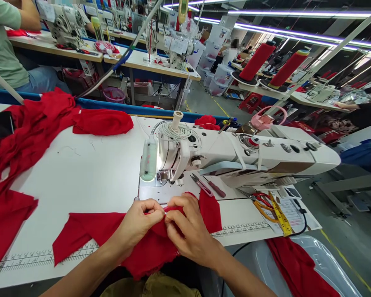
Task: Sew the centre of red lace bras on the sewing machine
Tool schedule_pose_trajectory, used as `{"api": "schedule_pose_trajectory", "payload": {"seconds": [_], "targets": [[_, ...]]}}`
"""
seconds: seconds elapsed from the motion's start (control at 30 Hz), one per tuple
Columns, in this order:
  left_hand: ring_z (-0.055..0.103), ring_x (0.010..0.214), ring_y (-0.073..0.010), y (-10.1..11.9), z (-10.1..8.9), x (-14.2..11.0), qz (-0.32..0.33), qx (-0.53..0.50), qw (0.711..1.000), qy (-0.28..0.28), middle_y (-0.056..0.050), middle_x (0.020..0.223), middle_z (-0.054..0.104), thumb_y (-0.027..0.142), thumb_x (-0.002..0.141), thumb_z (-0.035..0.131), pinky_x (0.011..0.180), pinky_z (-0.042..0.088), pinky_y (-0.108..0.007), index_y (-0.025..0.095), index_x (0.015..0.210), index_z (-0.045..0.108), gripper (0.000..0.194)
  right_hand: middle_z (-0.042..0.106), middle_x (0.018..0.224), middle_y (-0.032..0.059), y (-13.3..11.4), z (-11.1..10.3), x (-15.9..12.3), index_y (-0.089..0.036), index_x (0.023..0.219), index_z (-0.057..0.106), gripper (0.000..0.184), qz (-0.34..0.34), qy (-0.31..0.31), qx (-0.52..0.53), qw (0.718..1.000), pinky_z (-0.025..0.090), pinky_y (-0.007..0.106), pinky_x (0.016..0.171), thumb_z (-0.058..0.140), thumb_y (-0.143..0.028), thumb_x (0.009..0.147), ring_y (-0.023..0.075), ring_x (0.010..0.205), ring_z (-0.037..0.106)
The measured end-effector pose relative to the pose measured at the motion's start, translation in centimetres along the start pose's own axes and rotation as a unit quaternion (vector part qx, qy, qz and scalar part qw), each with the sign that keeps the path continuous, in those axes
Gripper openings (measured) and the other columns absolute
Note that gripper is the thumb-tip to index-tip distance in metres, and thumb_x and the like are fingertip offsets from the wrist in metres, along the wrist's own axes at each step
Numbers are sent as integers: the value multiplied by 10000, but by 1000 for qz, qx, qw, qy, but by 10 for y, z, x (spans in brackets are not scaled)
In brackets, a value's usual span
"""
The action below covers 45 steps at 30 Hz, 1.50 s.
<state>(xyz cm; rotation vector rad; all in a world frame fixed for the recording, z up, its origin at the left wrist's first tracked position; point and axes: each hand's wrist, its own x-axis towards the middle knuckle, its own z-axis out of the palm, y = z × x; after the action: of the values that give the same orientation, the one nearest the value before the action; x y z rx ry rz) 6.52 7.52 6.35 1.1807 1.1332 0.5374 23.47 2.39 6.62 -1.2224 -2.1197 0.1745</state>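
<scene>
Red cloth [154, 252] (pinched) lies under left hand [138, 220]; right hand [188, 231], too.

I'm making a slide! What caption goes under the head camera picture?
A left hand and a right hand pinch red cloth in front of a white sewing machine.

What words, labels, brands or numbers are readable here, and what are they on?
None is clear enough to quote.
Ruler strip: numbers, too small and blurred.
Yellow tape measure: markings, too small.
Printed sheet partly under the tape: print, too small.
Paper on the sewing machine at back left: too blurred.
Near sewing machine: no legible brand.
</scene>
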Motion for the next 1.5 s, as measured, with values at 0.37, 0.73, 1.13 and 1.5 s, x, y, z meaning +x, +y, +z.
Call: {"api": "schedule_pose_trajectory", "payload": {"seconds": [0.37,0.73,1.13,1.5], "targets": [[529,721,-155,-2,-14,-6,-13,21,992,-121,4,802,641,411,787,648,650,411,-243,186,930,698,271,528,1225,77,16,-1,-4,-232,878,538,126,156,-56,203,965,453,380,987,537,-109,852,217,1185,534],[525,778,-174,5,-16,-2,36,64,989,-128,6,771,620,384,805,559,718,398,-265,180,782,672,235,584,1204,78,9,-4,1,-219,889,576,143,39,-17,91,995,441,419,985,548,-79,881,232,1144,526],[389,671,-127,0,-5,17,8,44,993,-105,42,674,468,339,691,566,635,311,-255,177,673,544,165,573,1185,68,7,-1,1,-212,800,589,177,55,5,137,989,457,393,970,554,-39,794,227,1127,539],[518,796,-161,2,-13,4,129,122,978,-108,32,837,586,385,902,545,736,389,-272,219,958,592,181,596,1130,71,23,-2,-9,-233,907,647,107,113,-28,218,969,484,330,926,592,-143,922,196,1081,597]]}}
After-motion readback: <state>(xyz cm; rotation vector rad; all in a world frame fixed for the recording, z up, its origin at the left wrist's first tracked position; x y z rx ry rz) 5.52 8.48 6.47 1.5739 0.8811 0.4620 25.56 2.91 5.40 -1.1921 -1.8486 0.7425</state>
